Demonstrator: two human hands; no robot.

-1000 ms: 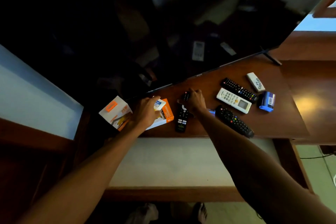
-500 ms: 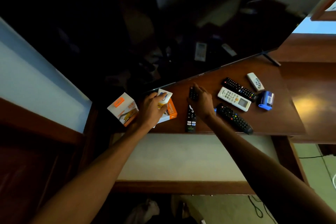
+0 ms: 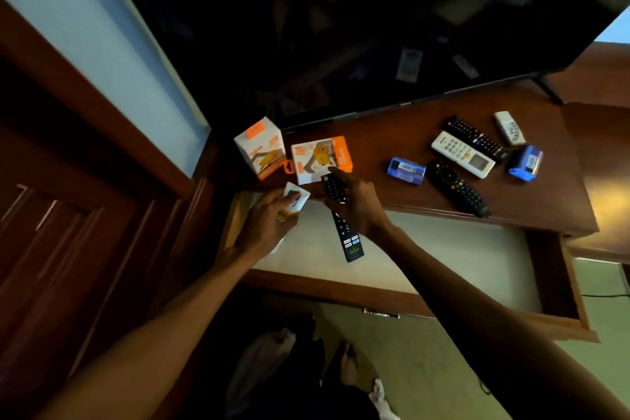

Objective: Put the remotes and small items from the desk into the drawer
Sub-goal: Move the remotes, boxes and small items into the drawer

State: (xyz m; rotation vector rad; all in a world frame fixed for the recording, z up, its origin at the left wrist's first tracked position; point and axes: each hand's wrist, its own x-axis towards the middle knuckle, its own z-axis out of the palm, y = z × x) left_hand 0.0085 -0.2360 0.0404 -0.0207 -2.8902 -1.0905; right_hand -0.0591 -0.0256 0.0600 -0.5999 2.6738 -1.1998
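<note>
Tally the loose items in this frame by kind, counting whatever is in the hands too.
Remotes: 5, namely the black remote in the right hand, black one, black one, white one, small white one
Orange-and-white boxes: 2
Blue items: 2
Small white box in the left hand: 1
Total: 10

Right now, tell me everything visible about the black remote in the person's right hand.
The black remote is a slim, long bar that looks like matte plastic. Its upper half carries dark round buttons with a red one at the top corner; near its lower end sit small white and blue shortcut keys above a faint logo. The right hand grips its upper middle, fingers wrapped over it. It is lifted off the desk, pointing lengthwise towards the person, its lower end hanging above the open drawer's pale floor. Nothing else touches it.
</note>
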